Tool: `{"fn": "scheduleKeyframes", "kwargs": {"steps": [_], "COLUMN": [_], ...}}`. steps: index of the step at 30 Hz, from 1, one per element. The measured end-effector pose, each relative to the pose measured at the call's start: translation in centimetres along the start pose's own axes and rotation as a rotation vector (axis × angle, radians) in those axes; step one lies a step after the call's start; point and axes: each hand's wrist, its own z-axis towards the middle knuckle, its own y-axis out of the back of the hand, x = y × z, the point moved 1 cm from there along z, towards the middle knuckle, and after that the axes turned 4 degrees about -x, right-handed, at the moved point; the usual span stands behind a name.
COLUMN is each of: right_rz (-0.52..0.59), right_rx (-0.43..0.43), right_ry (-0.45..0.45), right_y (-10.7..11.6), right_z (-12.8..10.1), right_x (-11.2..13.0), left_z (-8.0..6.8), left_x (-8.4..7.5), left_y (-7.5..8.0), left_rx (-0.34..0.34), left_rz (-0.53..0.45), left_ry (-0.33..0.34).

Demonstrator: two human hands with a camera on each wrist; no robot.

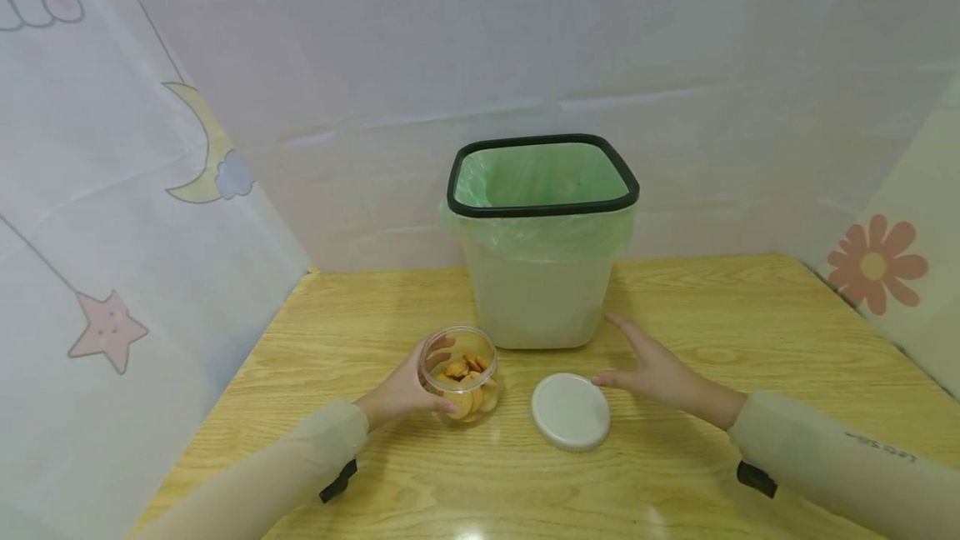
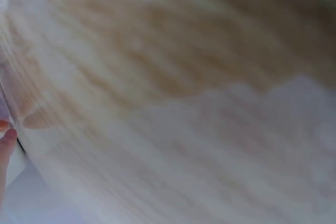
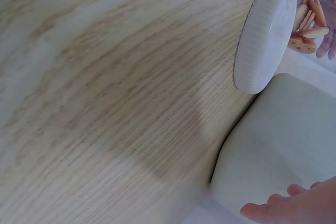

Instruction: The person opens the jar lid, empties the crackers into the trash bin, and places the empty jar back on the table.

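A clear round jar [image 1: 489, 362] stands uncovered on the table with several round, golden biscuits [image 1: 471, 375] inside. My left hand [image 1: 399, 390] grips it from the left, thumb at the front and fingers curved round the far side. In the left wrist view only a fingertip [image 2: 6, 148] shows at the edge. To the jar's right a white screw lid [image 1: 571, 412] with a ridged edge lies flat. My right hand [image 1: 656, 369] is just beyond the lid's right side, thumb tip close to its rim, fingers spread and holding nothing.
Behind the jar and lid stands a pale bin [image 1: 543, 298] with a black rim ring and a green bag lining it. The wood-grain table [image 1: 360, 315] meets a printed cloth backdrop [image 1: 375, 107] at the back and sides.
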Motion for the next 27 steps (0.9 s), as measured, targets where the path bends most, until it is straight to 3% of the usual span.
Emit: {"fn": "scheduleKeyframes", "kwargs": {"steps": [8, 15, 21, 27], "right_rz": [-0.003, 0.022, 0.001, -0.022], "right_rx": [-0.007, -0.004, -0.018, -0.025], "right_ry": [-0.011, -0.035, -0.02, -0.026], "right_y": [0.35, 0.49, 0.52, 0.74], "right_z": [0.2, 0.31, 0.38, 0.47], "right_x": [0.12, -0.14, -0.19, -0.1], "left_z": [0.22, 0.35, 0.43, 0.51], "left_x": [0.16, 0.33, 0.1, -0.01], "left_y": [0.22, 0.34, 0.28, 0.17], "left_rx": [0.038, 0.051, 0.023, 0.027], "left_rz": [0.02, 0.045, 0.073, 0.023], "left_ry": [0.007, -0.047, -0.004, 0.025]}}
